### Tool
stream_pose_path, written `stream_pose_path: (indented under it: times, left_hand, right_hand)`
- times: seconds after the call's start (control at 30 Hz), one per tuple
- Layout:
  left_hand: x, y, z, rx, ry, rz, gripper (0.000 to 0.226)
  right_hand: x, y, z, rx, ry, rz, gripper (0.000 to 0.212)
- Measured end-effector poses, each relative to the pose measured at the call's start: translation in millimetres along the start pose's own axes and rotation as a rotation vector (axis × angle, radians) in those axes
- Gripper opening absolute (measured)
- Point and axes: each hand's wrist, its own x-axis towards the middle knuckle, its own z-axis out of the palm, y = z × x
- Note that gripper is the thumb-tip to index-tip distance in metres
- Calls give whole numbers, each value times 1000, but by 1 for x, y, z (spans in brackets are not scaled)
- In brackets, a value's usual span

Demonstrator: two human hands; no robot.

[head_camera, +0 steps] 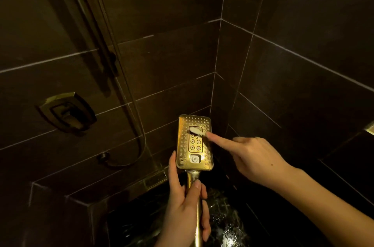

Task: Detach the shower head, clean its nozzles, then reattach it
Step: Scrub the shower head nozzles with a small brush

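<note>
A gold rectangular shower head (194, 142) is held upright with its nozzle face toward me. My left hand (183, 204) is shut around its handle, with the index finger running up the head's left edge. My right hand (251, 157) holds a small brush, its pale head (196, 130) pressed on the upper part of the nozzle face, with the index finger stretched along the brush. Most of the brush handle is hidden by the hand. A white button sits at the bottom of the face.
Dark tiled walls meet in a corner behind the head. A slide rail (101, 30) and hose (141, 139) run down the left wall, beside a gold mixer plate (66, 113). Below is a low tiled ledge and a wet black marble floor (222, 222).
</note>
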Motion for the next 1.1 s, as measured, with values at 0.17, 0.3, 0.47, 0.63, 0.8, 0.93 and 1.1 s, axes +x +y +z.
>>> stream_pose_path:
  times: [0.17,0.3,0.47,0.63,0.8,0.93,1.1]
  left_hand:
    - [0,-3,-6,19,-7,13,81]
    - [-3,-3,-5,0,-21,2,79]
    - [-6,-3,-7,-25,-19,4,77]
    - [-8,-2,-10,-38,-2,-9,77]
    - [-10,2,-14,-48,9,-22,79]
    - [-8,1,-20,-51,16,1,79]
    - [-9,1,-22,-70,-8,13,79]
  right_hand:
    - [-6,-2,-8,-61,-131,-124,77]
    - [7,9,-19,-118,-105,-110,81]
    - [6,10,-27,-121,-126,-134,83]
    - [4,5,-18,-145,-178,-157,79]
    - [9,12,-22,-224,-104,-134,90]
    - [3,-2,-18,-219,-218,-204,78]
    - [5,8,-26,-210,-162,-85,90]
